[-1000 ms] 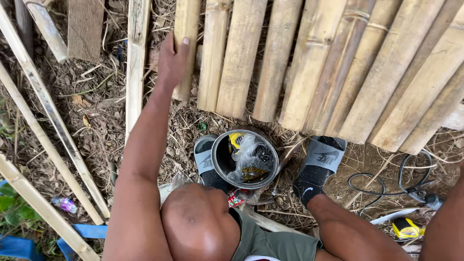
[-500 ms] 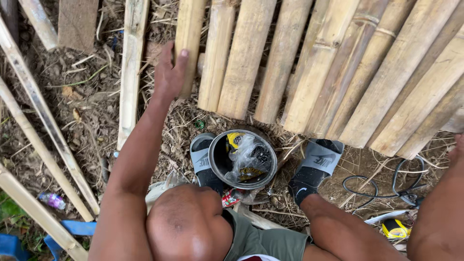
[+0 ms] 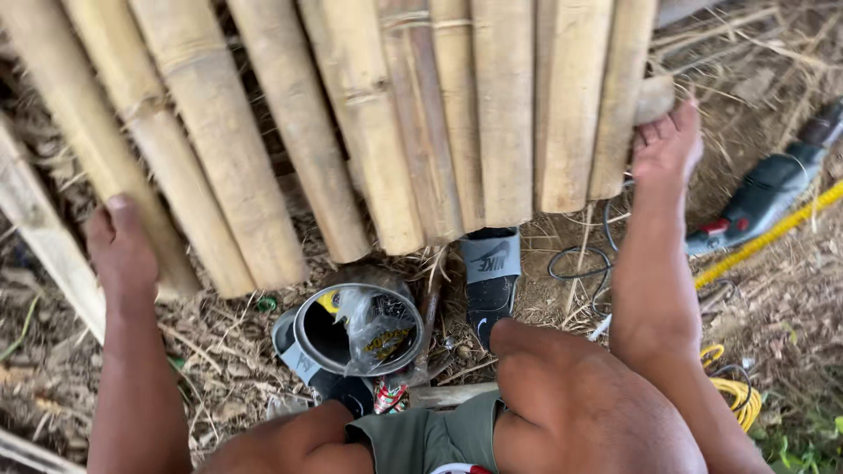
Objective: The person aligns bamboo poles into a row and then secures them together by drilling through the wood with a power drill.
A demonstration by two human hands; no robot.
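Note:
A panel of several bamboo poles (image 3: 421,132) leans over the straw-covered ground in front of me. My left hand (image 3: 121,250) grips the lower end of the leftmost pole (image 3: 105,149). At the panel's right edge, my right hand (image 3: 667,145) holds the lower end of the rightmost pole (image 3: 619,96), with the fingers curled around a short stub. My knees and grey-green shorts (image 3: 439,434) fill the bottom of the view.
A round metal tin (image 3: 351,333) holding plastic bags stands between my feet, which are in grey sandals (image 3: 490,272). A green and black power tool (image 3: 773,189), a yellow cord (image 3: 760,237) and a black cable (image 3: 580,259) lie at the right. A pale wooden slat (image 3: 44,237) lies at the left.
The view has swung to the right and closer to the panel. My right hand has come into view on the right edge of the bamboo. My left hand stays on the left pole.

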